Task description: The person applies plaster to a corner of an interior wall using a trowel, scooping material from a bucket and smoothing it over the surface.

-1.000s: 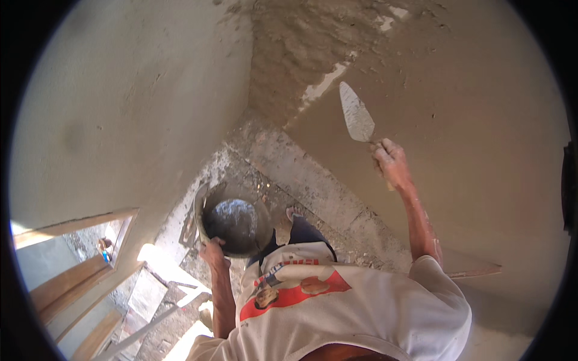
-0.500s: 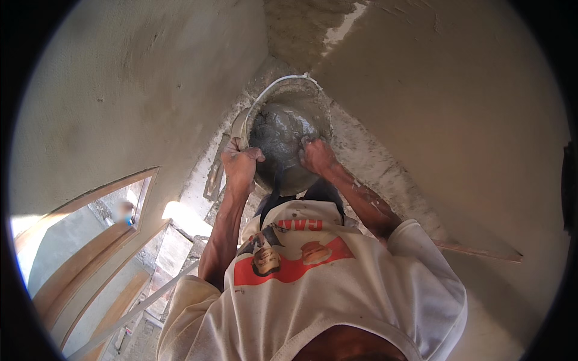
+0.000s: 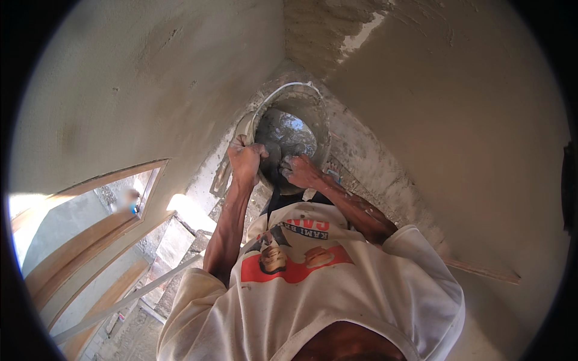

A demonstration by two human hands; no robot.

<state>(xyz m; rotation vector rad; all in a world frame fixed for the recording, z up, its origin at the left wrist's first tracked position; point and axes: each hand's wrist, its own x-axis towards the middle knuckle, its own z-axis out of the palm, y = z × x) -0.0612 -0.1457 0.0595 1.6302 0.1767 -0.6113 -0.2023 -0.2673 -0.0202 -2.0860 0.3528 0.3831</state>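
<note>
Bucket (image 3: pixel 323 117) of wet grey mortar (image 3: pixel 299 133) sits just in front of the person's body, near the corner where the left wall (image 3: pixel 126 114) and the right wall (image 3: pixel 451 132) meet; whether it rests on a support or partly hangs from the grip, I cannot tell. The left hand (image 3: pixel 245 159) is closed on the rim at the near left side, its fingers curled round the edge and its thumb turned inward. The right hand (image 3: pixel 301 171) is bent inward over the near part of the opening; a dark, flat shape shows between the hands, but how tightly those fingers close, and on what, I cannot tell. With that much mortar inside, the load is probably heavy and apt to swing or tip. The shiny mortar looks soft and sticky, and the smeared rim may be slippery. The wall seems fairly stiff and hardly fragile. For lifting, the pale handle (image 3: pixel 288 86), arched over the opening, looks the best hold; for steadying or tilting, the rim should serve.
</note>
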